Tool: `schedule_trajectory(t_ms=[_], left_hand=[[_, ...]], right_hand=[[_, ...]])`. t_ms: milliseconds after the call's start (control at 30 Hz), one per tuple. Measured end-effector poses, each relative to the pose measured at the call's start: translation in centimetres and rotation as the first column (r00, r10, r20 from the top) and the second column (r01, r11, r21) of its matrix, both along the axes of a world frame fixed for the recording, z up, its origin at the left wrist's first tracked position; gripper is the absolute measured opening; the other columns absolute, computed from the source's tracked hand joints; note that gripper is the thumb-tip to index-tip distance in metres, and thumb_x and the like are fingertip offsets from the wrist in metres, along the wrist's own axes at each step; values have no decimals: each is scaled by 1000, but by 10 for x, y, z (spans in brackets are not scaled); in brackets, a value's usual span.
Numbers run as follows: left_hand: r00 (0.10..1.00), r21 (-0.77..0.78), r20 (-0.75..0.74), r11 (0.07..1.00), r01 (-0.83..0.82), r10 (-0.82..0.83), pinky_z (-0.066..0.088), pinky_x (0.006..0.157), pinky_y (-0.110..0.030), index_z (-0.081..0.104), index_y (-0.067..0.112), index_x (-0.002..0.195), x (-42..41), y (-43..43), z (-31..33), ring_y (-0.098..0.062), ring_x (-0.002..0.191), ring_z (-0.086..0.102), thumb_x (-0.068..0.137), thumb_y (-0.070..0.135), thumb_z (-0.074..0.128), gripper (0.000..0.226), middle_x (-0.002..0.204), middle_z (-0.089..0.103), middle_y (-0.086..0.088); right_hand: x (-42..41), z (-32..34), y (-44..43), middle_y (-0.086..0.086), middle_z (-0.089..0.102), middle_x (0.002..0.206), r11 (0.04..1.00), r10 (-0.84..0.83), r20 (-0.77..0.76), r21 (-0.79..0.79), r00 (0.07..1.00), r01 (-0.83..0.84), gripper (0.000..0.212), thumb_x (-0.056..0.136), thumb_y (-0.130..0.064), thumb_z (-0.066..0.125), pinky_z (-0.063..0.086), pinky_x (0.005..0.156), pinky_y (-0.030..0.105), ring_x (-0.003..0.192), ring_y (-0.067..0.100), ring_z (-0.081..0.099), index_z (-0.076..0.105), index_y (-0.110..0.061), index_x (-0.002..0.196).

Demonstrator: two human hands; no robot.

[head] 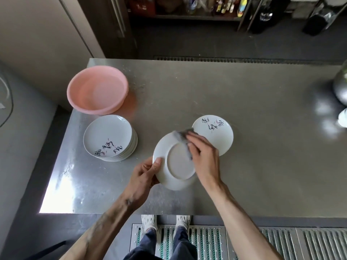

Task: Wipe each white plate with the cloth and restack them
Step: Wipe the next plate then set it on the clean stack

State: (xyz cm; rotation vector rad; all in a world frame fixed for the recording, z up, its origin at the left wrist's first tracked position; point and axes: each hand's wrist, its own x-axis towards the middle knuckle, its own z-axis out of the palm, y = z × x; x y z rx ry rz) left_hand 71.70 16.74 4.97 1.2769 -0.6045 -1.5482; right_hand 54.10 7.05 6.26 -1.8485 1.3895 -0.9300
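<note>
The left grip [144,175] is closed on the near-left rim of the held plate [180,162], thumb flat on the surface facing up and the fingers curled out of sight beneath. The plate is a round, glossy white dish turned underside up and tilted, its raised oval foot ring plain to see. It hangs above the near middle of the tabletop [244,91].

The right grip [204,154] is closed on the cloth [183,140], a crumpled grey rag with a soft, fuzzy look. The bent fingers press it against the far-right edge of the held plate.

Just right of and beyond the hands, a lone plate [216,134] lies face up on the tabletop. It is smooth and white with black brush lettering and small pinkish marks, and the right hand covers part of its near edge.

To the left stands the stack of plates [109,136], the same shallow round dishes with the same lettering on the top one, their rims layered in thin bands. A pink basin [97,91] of matte plastic, round and deep, sits just beyond the stack at the far-left corner.

The tabletop is brushed steel, scuffed, with a bright glare along its near-left edge. A shiny rounded metal vessel [340,87] is cut off at the right edge of view. Below, pale shoes [149,221] stand on a slotted metal floor grating [206,241].
</note>
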Motion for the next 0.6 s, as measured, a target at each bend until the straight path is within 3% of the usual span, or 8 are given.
schedule_trajectory(t_ms=[67, 133, 233, 367, 433, 467, 533, 600], left_hand=[[999, -10, -20, 1000, -26, 25, 59, 84, -39, 68, 7, 127, 3, 0, 2, -27, 107, 69, 106, 32, 51, 37, 120, 71, -21], [998, 0, -38, 999, -43, 43, 59, 84, -41, 68, 8, 128, 4, 1, 5, -28, 108, 68, 107, 30, 50, 35, 122, 70, -22], [998, 9, -60, 1000, -22, 23, 59, 86, -42, 67, 7, 129, 0, -1, 10, -28, 108, 67, 104, 34, 53, 39, 123, 68, -23], [997, 13, -83, 1000, -10, 11, 59, 80, -39, 68, 3, 124, -5, -5, 13, -27, 100, 68, 101, 36, 54, 42, 113, 71, -20], [994, 14, -102, 1000, -27, 29, 58, 78, -37, 69, 0, 119, -4, -3, 12, -26, 97, 67, 102, 35, 55, 41, 109, 71, -18], [994, 7, -102, 1000, -27, 27, 58, 78, -37, 69, 1, 121, -4, -2, 11, -25, 98, 67, 103, 35, 54, 41, 110, 71, -18], [995, -1, -96, 999, -32, 32, 59, 82, -39, 68, 4, 126, -1, 1, 10, -25, 101, 67, 102, 37, 53, 44, 116, 70, -20], [993, 6, -98, 998, -66, 67, 59, 85, -41, 67, 4, 127, 1, 1, 10, -26, 103, 66, 99, 39, 54, 46, 120, 69, -23]], right_hand=[[-11, 1, -3, -24, 71, 104, 991, -99, 23, 95, 995, 96, 32, 96, -3, 61, 46, 85, 10, 93, -1, 67, 74, -23, 117], [-12, 2, 0, -21, 73, 93, 984, -135, 13, 121, 991, 132, 32, 95, -3, 61, 48, 78, 13, 83, 1, 66, 75, -25, 113], [1, 10, 2, -10, 74, 112, 992, -123, -13, 27, 992, 124, 32, 94, 0, 61, 45, 92, 11, 100, 3, 67, 75, -19, 116], [29, 20, 9, -1, 70, 127, 953, 179, -136, -223, 974, -206, 44, 85, 15, 65, 44, 108, 23, 124, 13, 61, 75, -11, 119], [28, 19, 11, 1, 68, 132, 910, 302, -187, -234, 935, -341, 50, 83, 18, 64, 43, 112, 26, 130, 12, 58, 73, -11, 122], [22, 17, 6, 0, 67, 133, 915, 302, -179, -221, 936, -338, 50, 84, 18, 63, 43, 111, 25, 130, 11, 58, 73, -11, 124], [7, 14, -6, -4, 69, 129, 976, 166, -98, -123, 981, -177, 44, 89, 12, 61, 44, 105, 18, 121, 8, 62, 72, -13, 123], [-5, 12, -11, -7, 75, 111, 1000, -21, -55, -7, 998, 21, 35, 94, 4, 59, 47, 90, 17, 98, 6, 68, 74, -15, 119]])
